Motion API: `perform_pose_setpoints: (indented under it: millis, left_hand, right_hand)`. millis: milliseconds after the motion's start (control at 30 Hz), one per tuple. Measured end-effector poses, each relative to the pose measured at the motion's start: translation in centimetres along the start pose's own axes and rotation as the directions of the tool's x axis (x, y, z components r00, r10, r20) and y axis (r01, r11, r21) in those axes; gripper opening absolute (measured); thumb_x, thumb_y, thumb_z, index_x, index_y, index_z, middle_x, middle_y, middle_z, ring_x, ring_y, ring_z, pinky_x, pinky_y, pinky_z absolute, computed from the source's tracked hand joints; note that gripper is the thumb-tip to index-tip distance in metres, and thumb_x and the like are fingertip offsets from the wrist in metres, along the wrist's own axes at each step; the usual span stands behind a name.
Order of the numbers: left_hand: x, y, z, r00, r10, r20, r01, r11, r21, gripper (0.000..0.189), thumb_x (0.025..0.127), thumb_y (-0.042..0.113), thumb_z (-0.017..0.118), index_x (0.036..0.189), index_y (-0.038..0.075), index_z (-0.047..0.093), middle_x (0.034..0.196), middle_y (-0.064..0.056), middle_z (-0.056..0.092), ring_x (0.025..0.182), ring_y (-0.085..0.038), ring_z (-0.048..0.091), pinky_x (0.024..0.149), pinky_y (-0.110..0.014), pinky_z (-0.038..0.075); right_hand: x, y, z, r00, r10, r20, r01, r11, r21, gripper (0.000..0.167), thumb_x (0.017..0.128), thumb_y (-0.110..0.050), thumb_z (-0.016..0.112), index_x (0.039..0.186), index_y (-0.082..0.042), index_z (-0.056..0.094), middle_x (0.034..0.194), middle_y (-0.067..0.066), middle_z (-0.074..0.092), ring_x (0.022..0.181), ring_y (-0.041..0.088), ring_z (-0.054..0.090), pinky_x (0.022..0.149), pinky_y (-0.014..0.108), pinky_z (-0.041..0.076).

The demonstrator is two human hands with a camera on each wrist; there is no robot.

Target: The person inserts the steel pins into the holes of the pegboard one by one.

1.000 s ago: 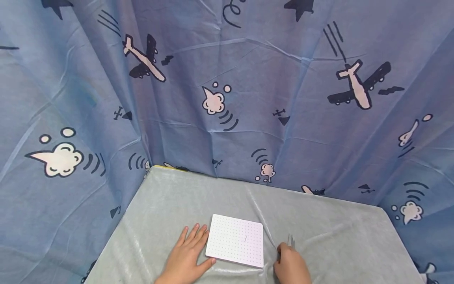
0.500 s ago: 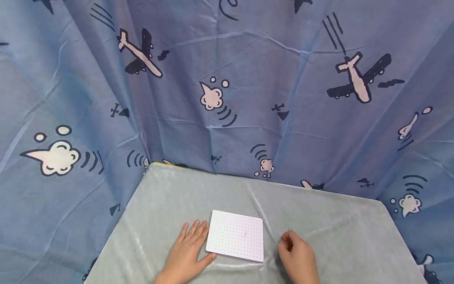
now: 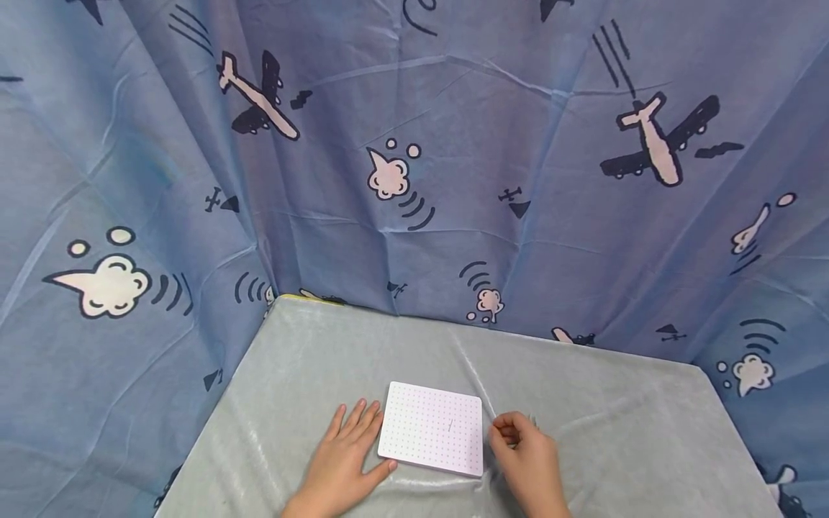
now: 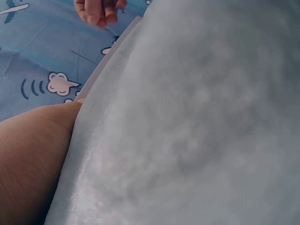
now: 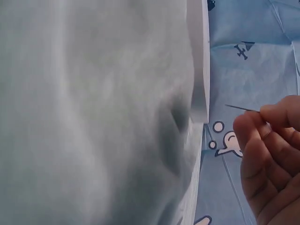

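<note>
From my head view I see the white dotted board (image 3: 432, 429) lying flat on the grey cloth-covered surface (image 3: 615, 403), near its front edge and a little left of centre. My left hand (image 3: 341, 460) rests palm down on the cloth at the board's 9 o'clock, fingers straight and spread toward 12 o'clock, the thumb reaching across to touch the board's near left corner; it grasps nothing. My right hand (image 3: 526, 455) sits at the board's 3 o'clock, just beside the right edge, with its fingers curled in. The right wrist view shows why: thumb and forefinger pinch a thin needle (image 5: 241, 108), a fine dark sliver whose free end points at the board's edge (image 5: 199, 61) (in the head view the needle is too slight to make out properly). The tip stands apart from the board, in the air just off its side, not touching it. There is a small short mark (image 3: 450, 426) near the middle of the board; I cannot tell what it is. In the left wrist view my forearm lies against the cloth, and the board's pale edge (image 4: 110, 51) runs away toward the right hand's fingertips (image 4: 99, 13) at the top. Behind the surface hangs a blue curtain (image 3: 414, 180) printed with aeroplanes and clouds.
</note>
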State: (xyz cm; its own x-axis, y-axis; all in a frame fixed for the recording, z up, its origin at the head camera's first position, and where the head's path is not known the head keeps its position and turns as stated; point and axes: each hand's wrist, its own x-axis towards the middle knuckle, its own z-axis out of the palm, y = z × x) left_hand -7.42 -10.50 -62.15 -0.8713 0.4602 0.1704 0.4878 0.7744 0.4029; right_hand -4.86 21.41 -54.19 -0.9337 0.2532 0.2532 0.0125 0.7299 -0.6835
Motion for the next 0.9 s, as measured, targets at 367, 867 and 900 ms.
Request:
perform_pose_setpoints:
  millis: [367,867,900]
  left_hand:
    - [-0.1,0.0,0.2,0.998,0.028,-0.06,-0.027,1.0,0.013,0.09,0.1,0.072,0.063,0.159,0.005,0.057,0.169,-0.01,0.048,0.161,-0.031,0.036,0.134,-0.055,0.014]
    - [0.0,0.2,0.0,0.997,0.035,-0.065,-0.033,0.999,0.027,0.087,0.101,0.069,0.064,0.159,0.005,0.057,0.168,-0.01,0.049,0.161,-0.031,0.038,0.133,-0.057,0.017]
    - [0.0,0.2,0.0,0.998,0.033,-0.061,-0.031,0.999,0.027,0.087,0.101,0.069,0.064,0.159,0.005,0.057,0.168,-0.01,0.049,0.161,-0.031,0.037,0.134,-0.057,0.016]
  right_hand:
    - [-0.1,-0.4,1.6,0.995,-0.097,0.007,0.095,0.982,0.165,0.03,0.083,0.009,0.087,0.083,-0.016,0.071,0.074,-0.013,0.07,0.067,0.0,0.064,0.058,0.016,0.054]
    - [-0.5,-0.5,2.5,0.99,-0.101,0.102,0.093,0.992,0.083,0.03,0.086,0.002,0.089,0.085,-0.021,0.07,0.076,-0.016,0.071,0.07,-0.002,0.064,0.061,0.023,0.056]
    - [-0.5,-0.5,2.4,0.989,-0.103,0.102,0.095,0.992,0.079,0.031,0.086,0.002,0.089,0.085,-0.022,0.07,0.076,-0.016,0.07,0.07,-0.002,0.064,0.061,0.023,0.056]
